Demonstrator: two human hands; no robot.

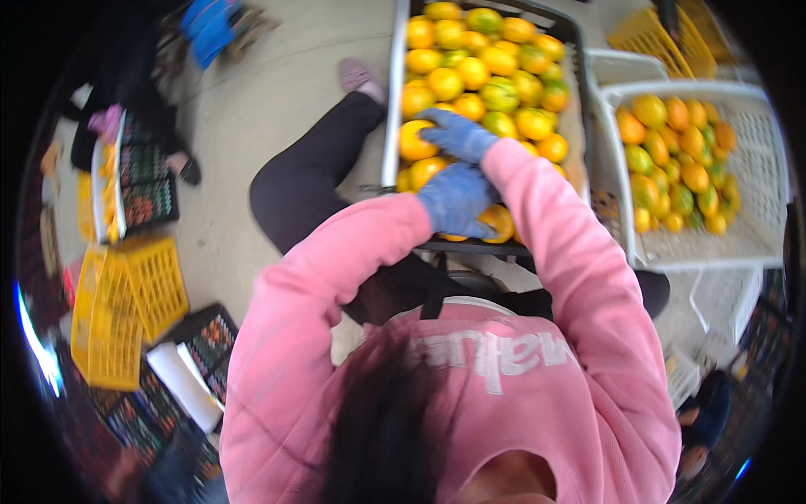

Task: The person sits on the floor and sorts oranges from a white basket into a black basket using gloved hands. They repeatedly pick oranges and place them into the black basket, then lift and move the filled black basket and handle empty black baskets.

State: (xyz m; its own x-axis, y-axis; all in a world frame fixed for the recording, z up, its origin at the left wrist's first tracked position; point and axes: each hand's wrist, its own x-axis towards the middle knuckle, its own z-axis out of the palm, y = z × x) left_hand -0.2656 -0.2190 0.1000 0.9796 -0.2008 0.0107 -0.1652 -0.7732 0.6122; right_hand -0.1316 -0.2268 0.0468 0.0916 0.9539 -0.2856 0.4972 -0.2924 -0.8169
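A black crate [576,38] lined with pale sheeting holds many orange and yellow-green citrus fruits [446,84]. Over its left part is my right hand [458,134] in a blue glove, palm down, its fingertips touching a large orange fruit [415,140] by the left wall. My left hand [458,200], also in a blue glove, lies nearer to me, crossing under the right wrist. Its fingers reach an orange fruit [496,223] at the near end. The palms are hidden, so a firm grip on any fruit cannot be made out.
Right of the crate stands a white plastic basket [699,252] with more citrus fruits [683,157]. Yellow crates [157,286] lie on the left floor, near a white-edged box of fruit [101,189]. Another person's foot [186,169] shows there; another foot [708,409] is at lower right.
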